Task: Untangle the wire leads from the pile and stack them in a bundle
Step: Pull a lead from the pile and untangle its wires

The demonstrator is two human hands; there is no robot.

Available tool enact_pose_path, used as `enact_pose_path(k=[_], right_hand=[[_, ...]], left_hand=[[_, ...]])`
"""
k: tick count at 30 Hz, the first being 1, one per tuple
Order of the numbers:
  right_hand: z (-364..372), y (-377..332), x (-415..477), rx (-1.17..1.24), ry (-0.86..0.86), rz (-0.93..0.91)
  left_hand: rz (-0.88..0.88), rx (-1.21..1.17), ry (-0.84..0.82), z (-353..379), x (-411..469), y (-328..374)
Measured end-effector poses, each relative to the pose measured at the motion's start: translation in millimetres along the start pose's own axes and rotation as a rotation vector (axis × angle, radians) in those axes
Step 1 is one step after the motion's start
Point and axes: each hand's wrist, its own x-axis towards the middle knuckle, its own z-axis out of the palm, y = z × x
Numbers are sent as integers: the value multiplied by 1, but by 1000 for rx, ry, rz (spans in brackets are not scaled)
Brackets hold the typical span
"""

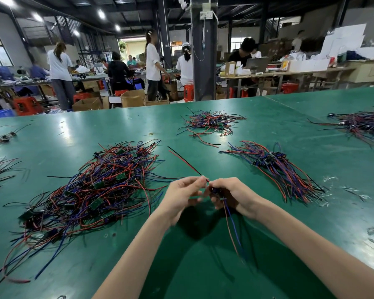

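A large tangled pile (pixel 95 190) of red, blue and black wire leads with small green boards lies on the green table (pixel 203 266), left of my hands. A neater bundle (pixel 279 171) of leads lies to the right. Between them, above the table, my left hand (pixel 183 197) pinches the red-and-black end of one wire lead (pixel 186 162), which runs up and away to the left. My right hand (pixel 231 196) grips the same lead's small dark part, and its red and blue wires (pixel 230 225) hang down toward me.
A smaller tangle (pixel 209 124) sits farther back in the middle, another pile (pixel 363 124) at the far right, and loose leads (pixel 0 169) at the left edge. Beyond the table's far edge, people work at benches among red stools and cardboard boxes.
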Motion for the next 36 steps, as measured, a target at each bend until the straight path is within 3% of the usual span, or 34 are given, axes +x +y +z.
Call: enact_pose_path(k=[8, 13, 17, 25, 28, 33, 36], right_hand=[[3, -1, -3, -7, -76, 17], [1, 1, -2, 44, -139, 55], [3, 5, 0, 5, -71, 17], [3, 8, 2, -49, 25, -52], [3, 9, 1, -161, 47, -97], [-2, 5, 1, -545, 123, -256], [-5, 2, 2, -622, 112, -299]], left_hand=[[47, -27, 19, 5, -2, -4], [113, -67, 173, 1, 2, -2], [160, -8, 240, -3, 4, -2], [187, 194, 96, 2, 8, -13], [199, 216, 111, -1, 9, -13], [191, 287, 128, -3, 11, -9], [161, 274, 93, -4, 9, -5]])
